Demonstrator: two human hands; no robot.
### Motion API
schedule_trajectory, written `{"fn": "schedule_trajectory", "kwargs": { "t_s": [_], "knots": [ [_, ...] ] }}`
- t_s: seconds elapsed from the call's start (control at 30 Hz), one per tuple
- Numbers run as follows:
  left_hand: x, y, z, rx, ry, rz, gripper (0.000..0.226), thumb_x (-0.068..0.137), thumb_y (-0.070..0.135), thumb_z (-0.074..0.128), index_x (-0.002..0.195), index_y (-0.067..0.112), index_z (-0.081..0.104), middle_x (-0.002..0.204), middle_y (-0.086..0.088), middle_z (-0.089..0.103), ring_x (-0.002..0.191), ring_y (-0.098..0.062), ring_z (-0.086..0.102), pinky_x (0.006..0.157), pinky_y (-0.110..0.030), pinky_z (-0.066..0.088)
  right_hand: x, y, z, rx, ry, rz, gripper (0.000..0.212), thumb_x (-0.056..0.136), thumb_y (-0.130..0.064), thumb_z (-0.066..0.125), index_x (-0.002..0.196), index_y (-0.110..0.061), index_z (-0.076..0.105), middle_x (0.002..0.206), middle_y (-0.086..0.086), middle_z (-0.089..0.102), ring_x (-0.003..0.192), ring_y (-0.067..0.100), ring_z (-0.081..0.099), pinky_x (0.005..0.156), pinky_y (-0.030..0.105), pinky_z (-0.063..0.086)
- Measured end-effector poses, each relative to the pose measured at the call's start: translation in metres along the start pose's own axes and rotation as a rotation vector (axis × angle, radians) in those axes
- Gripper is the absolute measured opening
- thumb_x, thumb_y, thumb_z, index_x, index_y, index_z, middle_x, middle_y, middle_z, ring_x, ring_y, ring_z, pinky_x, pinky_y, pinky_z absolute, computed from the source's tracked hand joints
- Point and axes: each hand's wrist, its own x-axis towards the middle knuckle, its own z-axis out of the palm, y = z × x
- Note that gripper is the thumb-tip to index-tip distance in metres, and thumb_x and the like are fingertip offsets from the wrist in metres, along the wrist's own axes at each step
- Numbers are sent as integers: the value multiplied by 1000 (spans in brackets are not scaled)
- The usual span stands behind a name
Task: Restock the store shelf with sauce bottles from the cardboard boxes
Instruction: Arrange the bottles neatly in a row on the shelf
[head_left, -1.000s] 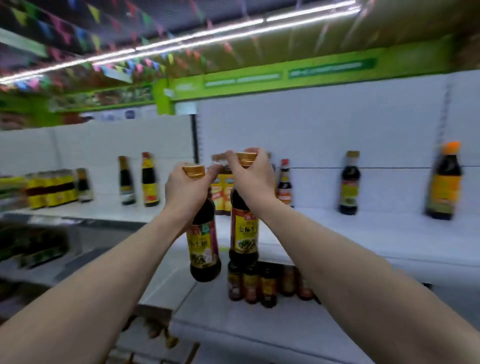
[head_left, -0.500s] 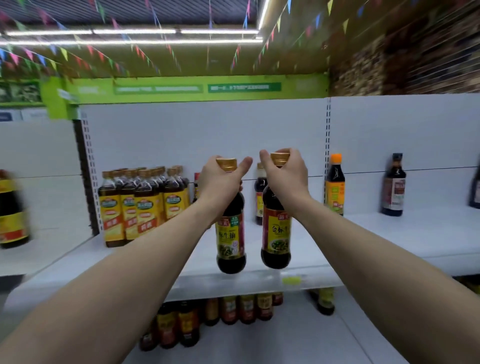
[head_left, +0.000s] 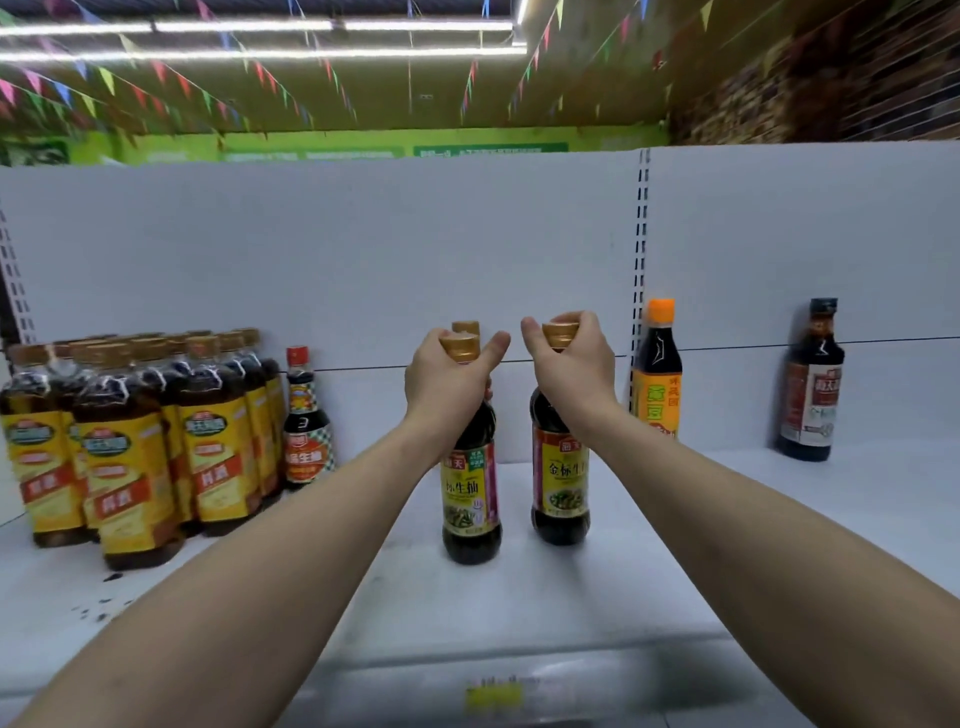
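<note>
Your left hand (head_left: 452, 384) is wrapped round the neck of the left sauce bottle (head_left: 470, 499). Your right hand (head_left: 569, 364) is clamped over the cap and neck of the right sauce bottle (head_left: 560, 483). The hands are near each other but apart. Both bottles hang upright, low over the shelf (head_left: 779, 519) — whether their bases have landed, I cannot tell.

Held this high up, a bottle can swing, so letting go before its base sits flat would likely topple it. Right behind the left bottle stands another bottle, of which only the gold cap (head_left: 466, 327) shows. Pushing deeper could knock it over. Your right forearm also passes just beside the orange-capped bottle (head_left: 655, 374), and a sideways pull-out may clip it.

There is bare board between the red-capped bottle (head_left: 305, 421) and the orange-capped one, and more stretches right toward the dark bottle (head_left: 811, 384). The shrink-wrapped pack (head_left: 140, 457) closes off the left. The front lip (head_left: 571, 675) lies under your forearms — set the bottles well back from it.
</note>
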Motion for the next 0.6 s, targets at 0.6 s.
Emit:
{"fn": "schedule_trajectory", "kwargs": {
  "t_s": [0.6],
  "knots": [
    [86, -56, 7, 114, 60, 85, 52, 77, 71, 74, 96, 27, 54, 86, -1, 75, 76, -20, 74, 80, -44, 60, 69, 58, 83, 8, 14, -85, 19, 103, -40, 51, 118, -28, 50, 103, 1, 65, 96, 26, 63, 89, 54, 52]
  ]
}}
